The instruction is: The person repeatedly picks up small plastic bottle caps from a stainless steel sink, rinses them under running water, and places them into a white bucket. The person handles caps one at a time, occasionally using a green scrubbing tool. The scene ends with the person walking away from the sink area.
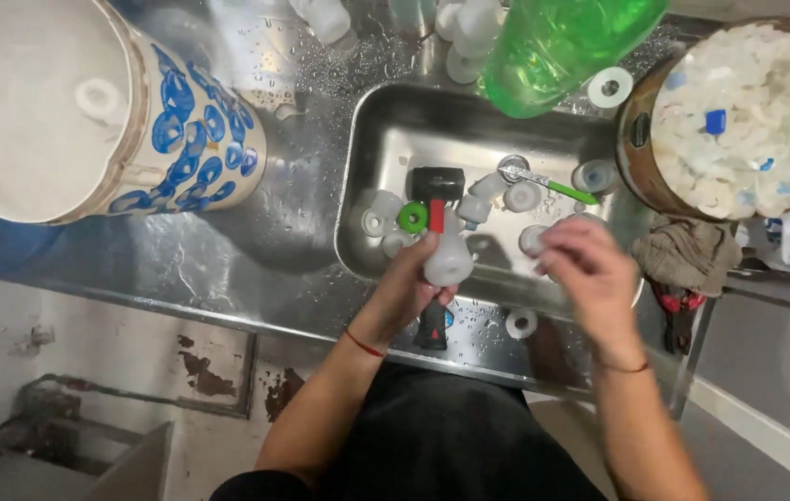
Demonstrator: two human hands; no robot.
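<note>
Over the front edge of a steel sink [386,111], my left hand [406,288] grips a white plastic bottle-neck piece [447,260]. My right hand [583,269] hovers just to the right of it, blurred, fingers loosely curled, with nothing clearly in it. Below my hands in the basin lie several white plastic pieces [522,196], a green ring [412,217], and a mallet with a black head [437,184] and a red-and-black handle running under my left hand.
A green plastic bottle [553,46] leans over the sink's far edge. A round tub full of white plastic pieces [757,121] stands at right, a white-and-blue bucket [181,121] at left. A rag [687,255] lies on the counter. A green-handled tool [557,186] rests in the basin.
</note>
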